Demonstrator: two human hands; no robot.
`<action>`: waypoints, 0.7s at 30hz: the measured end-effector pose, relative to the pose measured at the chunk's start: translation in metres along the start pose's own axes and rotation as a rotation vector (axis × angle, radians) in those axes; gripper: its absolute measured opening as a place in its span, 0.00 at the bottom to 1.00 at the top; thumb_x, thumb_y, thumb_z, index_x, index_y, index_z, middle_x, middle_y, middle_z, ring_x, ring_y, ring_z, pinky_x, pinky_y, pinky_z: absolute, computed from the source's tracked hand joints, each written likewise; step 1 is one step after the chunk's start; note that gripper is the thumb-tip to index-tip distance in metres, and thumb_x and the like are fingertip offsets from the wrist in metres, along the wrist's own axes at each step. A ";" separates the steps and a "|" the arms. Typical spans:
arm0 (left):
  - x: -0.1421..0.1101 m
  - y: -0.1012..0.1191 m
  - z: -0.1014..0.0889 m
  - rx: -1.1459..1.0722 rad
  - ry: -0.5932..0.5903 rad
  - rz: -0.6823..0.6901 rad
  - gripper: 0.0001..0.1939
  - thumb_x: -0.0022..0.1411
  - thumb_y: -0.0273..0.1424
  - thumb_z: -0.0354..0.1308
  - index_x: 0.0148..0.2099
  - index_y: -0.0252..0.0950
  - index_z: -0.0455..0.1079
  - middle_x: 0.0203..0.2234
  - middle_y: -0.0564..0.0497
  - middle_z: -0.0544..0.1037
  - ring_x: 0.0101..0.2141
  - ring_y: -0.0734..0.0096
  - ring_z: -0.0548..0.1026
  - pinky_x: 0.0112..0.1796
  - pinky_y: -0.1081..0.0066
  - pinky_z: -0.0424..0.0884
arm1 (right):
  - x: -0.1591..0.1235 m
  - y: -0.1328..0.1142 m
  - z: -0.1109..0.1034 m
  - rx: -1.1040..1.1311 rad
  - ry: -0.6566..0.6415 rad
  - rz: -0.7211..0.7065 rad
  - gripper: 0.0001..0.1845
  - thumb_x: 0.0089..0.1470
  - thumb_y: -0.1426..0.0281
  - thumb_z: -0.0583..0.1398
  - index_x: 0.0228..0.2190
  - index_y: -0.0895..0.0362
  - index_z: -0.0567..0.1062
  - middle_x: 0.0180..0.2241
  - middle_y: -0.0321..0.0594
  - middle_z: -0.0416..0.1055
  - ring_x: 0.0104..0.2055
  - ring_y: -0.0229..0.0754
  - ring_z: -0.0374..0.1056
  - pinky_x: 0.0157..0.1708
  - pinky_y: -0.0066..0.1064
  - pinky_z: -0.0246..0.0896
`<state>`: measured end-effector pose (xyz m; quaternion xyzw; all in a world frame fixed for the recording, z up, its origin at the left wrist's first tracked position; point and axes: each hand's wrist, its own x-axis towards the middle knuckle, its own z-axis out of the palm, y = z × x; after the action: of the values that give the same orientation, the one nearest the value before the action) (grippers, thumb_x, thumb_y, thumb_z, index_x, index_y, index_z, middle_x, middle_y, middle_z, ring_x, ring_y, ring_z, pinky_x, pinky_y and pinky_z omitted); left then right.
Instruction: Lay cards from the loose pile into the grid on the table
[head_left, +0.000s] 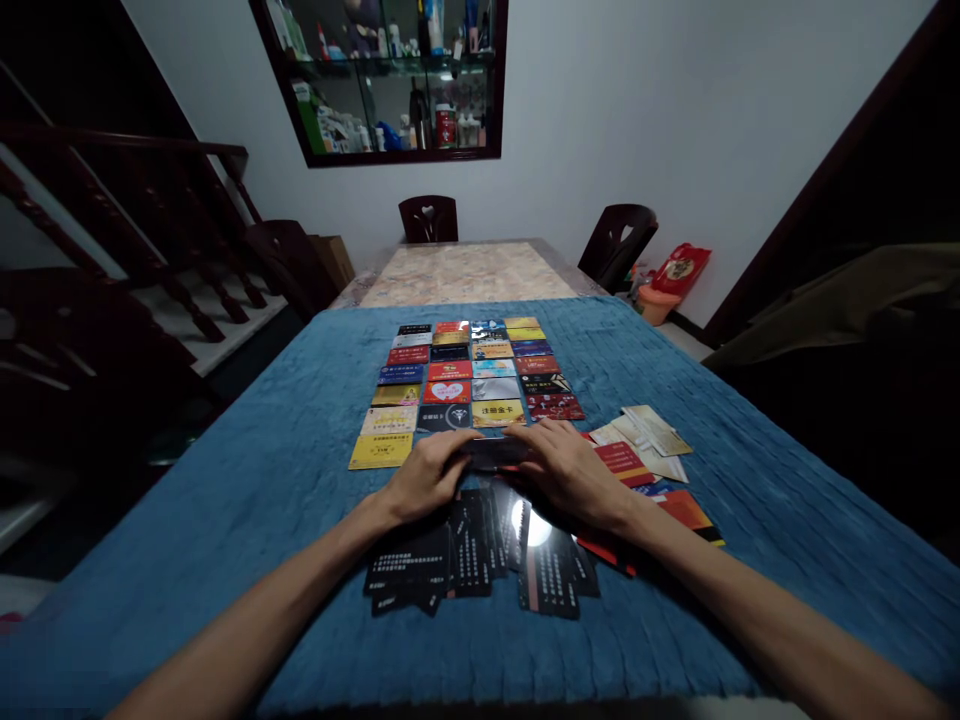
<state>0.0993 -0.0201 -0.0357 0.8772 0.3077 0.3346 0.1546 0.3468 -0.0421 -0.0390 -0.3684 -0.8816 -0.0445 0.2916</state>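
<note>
A dark card (pixel 493 453) is held by its two ends between my hands, just below the laid-out rows. My left hand (pixel 431 472) pinches its left end, and my right hand (pixel 568 468) grips the right end with fingers curled over it. Beyond them, colourful plastic cards lie in four columns, among them a gold card (pixel 499 413), a yellow card (pixel 381 451) and a dark red card (pixel 555 407). Closer to me, several black cards (pixel 471 545) with white print overlap loosely under my wrists. Part of that pile is hidden by my hands.
At right, a loose heap holds a red card (pixel 624 463), an orange card (pixel 684 512) and pale cards (pixel 660 430). A blue cloth (pixel 262 480) covers the near table; bare patterned tabletop (pixel 472 272) shows beyond. Dark chairs (pixel 616 245) stand around the far end.
</note>
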 end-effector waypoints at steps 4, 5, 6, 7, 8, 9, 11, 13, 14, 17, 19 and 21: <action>0.000 0.001 -0.001 -0.003 0.033 0.018 0.17 0.65 0.22 0.51 0.54 0.33 0.69 0.45 0.43 0.80 0.45 0.63 0.78 0.47 0.60 0.76 | 0.002 -0.005 -0.001 -0.072 0.041 -0.022 0.25 0.59 0.74 0.58 0.57 0.60 0.64 0.43 0.51 0.73 0.45 0.51 0.67 0.43 0.43 0.63; 0.000 0.001 -0.002 -0.007 0.042 0.021 0.17 0.65 0.22 0.51 0.55 0.33 0.69 0.46 0.43 0.80 0.45 0.64 0.78 0.48 0.60 0.76 | 0.003 -0.007 -0.001 -0.097 0.052 -0.031 0.24 0.59 0.74 0.58 0.57 0.61 0.64 0.43 0.52 0.73 0.45 0.51 0.66 0.43 0.43 0.63; 0.000 0.002 -0.002 -0.013 0.049 0.022 0.18 0.65 0.22 0.51 0.56 0.34 0.68 0.47 0.43 0.80 0.46 0.64 0.78 0.49 0.60 0.76 | 0.003 -0.008 -0.001 -0.122 0.065 -0.041 0.23 0.59 0.74 0.58 0.56 0.61 0.64 0.43 0.52 0.73 0.44 0.51 0.66 0.43 0.43 0.63; 0.001 0.002 -0.003 -0.019 0.057 0.022 0.19 0.65 0.21 0.51 0.57 0.34 0.68 0.48 0.43 0.79 0.46 0.64 0.78 0.49 0.60 0.76 | 0.004 -0.009 -0.002 -0.144 0.077 -0.049 0.23 0.59 0.74 0.57 0.56 0.62 0.64 0.43 0.52 0.73 0.44 0.51 0.66 0.43 0.43 0.64; 0.001 0.003 -0.003 -0.026 0.065 0.024 0.20 0.65 0.21 0.51 0.58 0.35 0.67 0.48 0.43 0.79 0.47 0.64 0.78 0.50 0.60 0.76 | 0.004 -0.009 -0.002 -0.163 0.088 -0.055 0.22 0.59 0.74 0.57 0.55 0.62 0.65 0.43 0.52 0.73 0.43 0.51 0.66 0.42 0.43 0.64; 0.001 0.004 -0.004 -0.033 0.073 0.027 0.20 0.65 0.21 0.51 0.58 0.35 0.67 0.49 0.43 0.79 0.47 0.64 0.78 0.50 0.60 0.76 | 0.005 -0.010 -0.002 -0.176 0.100 -0.060 0.22 0.59 0.74 0.57 0.55 0.62 0.65 0.44 0.52 0.72 0.43 0.51 0.66 0.42 0.43 0.64; 0.002 0.005 -0.005 -0.049 0.090 0.038 0.22 0.64 0.20 0.51 0.59 0.35 0.66 0.50 0.43 0.78 0.48 0.64 0.78 0.50 0.61 0.75 | 0.005 -0.010 -0.002 -0.187 0.122 -0.054 0.22 0.58 0.76 0.57 0.54 0.61 0.65 0.44 0.52 0.72 0.44 0.50 0.66 0.42 0.43 0.65; 0.002 0.007 -0.005 -0.062 0.099 0.056 0.22 0.64 0.19 0.50 0.59 0.35 0.66 0.50 0.43 0.78 0.48 0.65 0.78 0.51 0.61 0.75 | 0.005 -0.010 -0.002 -0.183 0.141 -0.043 0.22 0.58 0.76 0.57 0.54 0.59 0.65 0.45 0.51 0.72 0.44 0.50 0.66 0.42 0.42 0.65; 0.002 0.007 -0.006 -0.066 0.101 0.065 0.23 0.64 0.19 0.50 0.59 0.35 0.66 0.50 0.43 0.78 0.49 0.65 0.77 0.51 0.62 0.75 | 0.005 -0.010 -0.002 -0.180 0.149 -0.040 0.23 0.57 0.76 0.57 0.55 0.58 0.65 0.45 0.50 0.72 0.44 0.50 0.66 0.42 0.42 0.65; 0.003 0.008 -0.006 -0.069 0.104 0.086 0.23 0.64 0.19 0.50 0.60 0.36 0.66 0.50 0.44 0.78 0.49 0.65 0.77 0.51 0.62 0.75 | 0.005 -0.011 -0.001 -0.177 0.172 -0.044 0.24 0.57 0.76 0.57 0.55 0.57 0.65 0.45 0.49 0.72 0.45 0.50 0.66 0.42 0.43 0.65; 0.003 0.008 -0.006 -0.070 0.107 0.089 0.23 0.64 0.19 0.50 0.60 0.36 0.66 0.50 0.44 0.78 0.49 0.65 0.77 0.51 0.62 0.75 | 0.005 -0.011 -0.001 -0.181 0.181 -0.051 0.23 0.57 0.76 0.57 0.55 0.58 0.65 0.45 0.50 0.72 0.44 0.50 0.66 0.42 0.43 0.65; 0.003 0.008 -0.006 -0.070 0.105 0.082 0.23 0.64 0.19 0.50 0.60 0.36 0.66 0.50 0.44 0.78 0.48 0.65 0.77 0.51 0.61 0.75 | 0.005 -0.012 -0.001 -0.189 0.188 -0.055 0.22 0.57 0.75 0.58 0.54 0.60 0.66 0.45 0.51 0.71 0.44 0.50 0.65 0.42 0.43 0.66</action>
<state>0.1002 -0.0244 -0.0257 0.8642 0.2676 0.3969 0.1550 0.3362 -0.0478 -0.0336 -0.3641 -0.8520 -0.1698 0.3357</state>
